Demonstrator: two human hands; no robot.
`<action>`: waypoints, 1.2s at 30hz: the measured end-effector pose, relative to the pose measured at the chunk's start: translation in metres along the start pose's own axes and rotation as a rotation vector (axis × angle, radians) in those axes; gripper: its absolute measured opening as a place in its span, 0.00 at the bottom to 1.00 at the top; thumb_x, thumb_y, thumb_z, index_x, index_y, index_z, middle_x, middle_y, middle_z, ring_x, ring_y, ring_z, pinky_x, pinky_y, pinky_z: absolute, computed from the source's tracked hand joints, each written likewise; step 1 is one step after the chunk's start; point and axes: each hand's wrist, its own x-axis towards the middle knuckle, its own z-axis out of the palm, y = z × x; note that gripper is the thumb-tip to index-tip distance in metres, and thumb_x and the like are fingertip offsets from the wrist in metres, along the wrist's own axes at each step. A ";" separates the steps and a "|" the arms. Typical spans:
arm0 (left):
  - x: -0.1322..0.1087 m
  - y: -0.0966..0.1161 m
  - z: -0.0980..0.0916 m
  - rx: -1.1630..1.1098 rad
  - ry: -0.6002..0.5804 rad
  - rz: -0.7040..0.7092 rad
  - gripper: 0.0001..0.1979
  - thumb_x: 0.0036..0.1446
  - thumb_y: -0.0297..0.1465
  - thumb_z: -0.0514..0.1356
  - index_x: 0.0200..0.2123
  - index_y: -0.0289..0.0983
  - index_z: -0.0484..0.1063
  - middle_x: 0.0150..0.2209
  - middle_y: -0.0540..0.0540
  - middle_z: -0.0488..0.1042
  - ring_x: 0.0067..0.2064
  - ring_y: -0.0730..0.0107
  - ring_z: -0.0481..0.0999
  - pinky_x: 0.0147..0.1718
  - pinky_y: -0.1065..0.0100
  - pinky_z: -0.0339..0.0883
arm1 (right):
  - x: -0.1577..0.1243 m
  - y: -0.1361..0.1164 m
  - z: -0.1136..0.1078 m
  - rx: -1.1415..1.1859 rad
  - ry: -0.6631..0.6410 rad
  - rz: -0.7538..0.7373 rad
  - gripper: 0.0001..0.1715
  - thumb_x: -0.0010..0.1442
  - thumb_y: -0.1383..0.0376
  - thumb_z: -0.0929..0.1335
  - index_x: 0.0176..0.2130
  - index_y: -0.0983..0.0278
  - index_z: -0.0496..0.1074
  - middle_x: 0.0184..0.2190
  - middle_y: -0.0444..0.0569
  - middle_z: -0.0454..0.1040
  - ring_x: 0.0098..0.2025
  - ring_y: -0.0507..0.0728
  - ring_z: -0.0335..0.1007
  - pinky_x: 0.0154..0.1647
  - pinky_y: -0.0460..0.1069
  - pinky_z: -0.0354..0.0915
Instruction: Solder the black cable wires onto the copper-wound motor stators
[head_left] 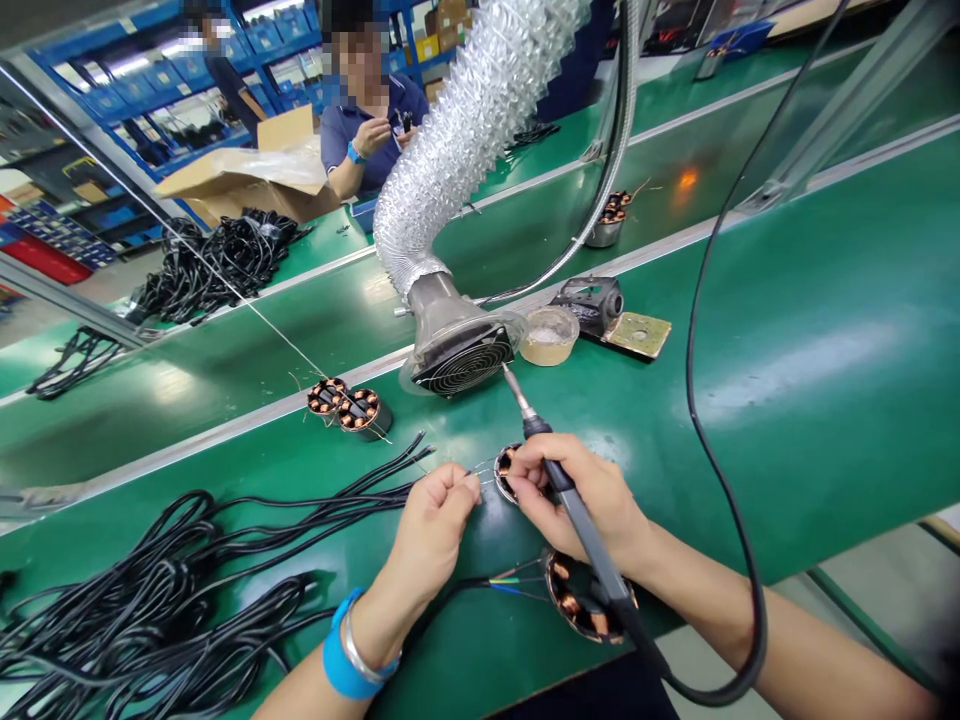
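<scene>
The green bench (810, 400) gleamed beneath me. Between my hands lay a round stator (505, 486), copper coils in a dark ring; my left hand (439, 512) pinched thin pale wires (485, 471) beside it, my right hand (589, 495) gripped a soldering iron (587, 530).

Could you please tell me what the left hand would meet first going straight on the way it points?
Past the thin wires it pinches, the left hand would probably meet the copper-wound ring first, with the right hand just beyond, though depth is hard to judge.
</scene>
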 end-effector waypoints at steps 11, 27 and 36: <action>-0.005 -0.005 0.003 0.175 0.074 0.043 0.18 0.57 0.44 0.57 0.23 0.39 0.59 0.16 0.59 0.50 0.19 0.78 0.46 0.19 0.73 0.41 | 0.002 -0.007 -0.012 0.060 -0.123 -0.078 0.18 0.59 0.74 0.66 0.49 0.63 0.67 0.37 0.49 0.76 0.34 0.55 0.71 0.34 0.51 0.71; -0.010 -0.016 0.005 0.236 0.079 0.079 0.15 0.61 0.39 0.52 0.24 0.39 0.58 0.18 0.59 0.49 0.21 0.76 0.47 0.21 0.72 0.43 | -0.018 -0.030 -0.048 0.185 -0.047 0.146 0.17 0.60 0.70 0.66 0.48 0.61 0.74 0.27 0.45 0.73 0.24 0.52 0.66 0.24 0.48 0.61; -0.011 -0.013 0.005 0.283 0.081 0.116 0.15 0.61 0.39 0.52 0.24 0.39 0.58 0.20 0.57 0.51 0.24 0.74 0.49 0.24 0.70 0.46 | -0.015 -0.031 -0.044 0.206 -0.015 0.133 0.14 0.56 0.71 0.65 0.43 0.62 0.74 0.30 0.46 0.76 0.25 0.51 0.69 0.24 0.46 0.63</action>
